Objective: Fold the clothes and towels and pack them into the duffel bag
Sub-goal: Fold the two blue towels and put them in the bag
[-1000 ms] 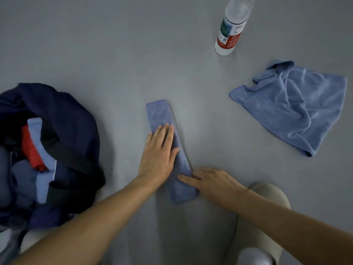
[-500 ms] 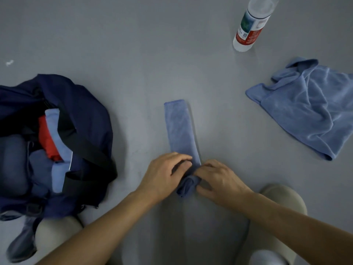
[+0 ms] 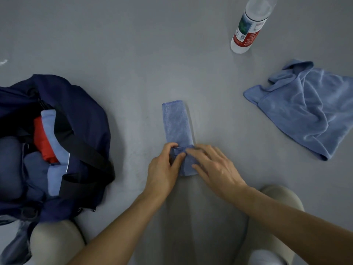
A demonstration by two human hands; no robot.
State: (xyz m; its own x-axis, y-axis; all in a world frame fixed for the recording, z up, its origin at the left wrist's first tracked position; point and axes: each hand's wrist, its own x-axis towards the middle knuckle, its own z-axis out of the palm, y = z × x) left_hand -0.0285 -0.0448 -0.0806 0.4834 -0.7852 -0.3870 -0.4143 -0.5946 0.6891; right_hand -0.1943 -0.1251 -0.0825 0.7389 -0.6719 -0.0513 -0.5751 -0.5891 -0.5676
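now the narrow blue towel (image 3: 176,123), centre frame, has its near end turned over itself, where half a second ago it was only bunched. left hand (image 3: 162,173) pinches that flap; right hand (image 3: 215,169) presses it with straight fingers. likely nearly ready for the duffel bag (image 3: 86,115), left of frame.

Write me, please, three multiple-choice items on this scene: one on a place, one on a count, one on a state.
1. Where is the duffel bag, from the person? A) left B) right C) straight ahead
2. How many blue towels lie outside it? A) one B) two C) four
3. The far-right towel is: A) rolled up B) crumpled C) hanging
Key: 1 A, it fills the left edge; 2 B, the folded strip in the middle plus the crumpled one; 3 B, creases cross it.
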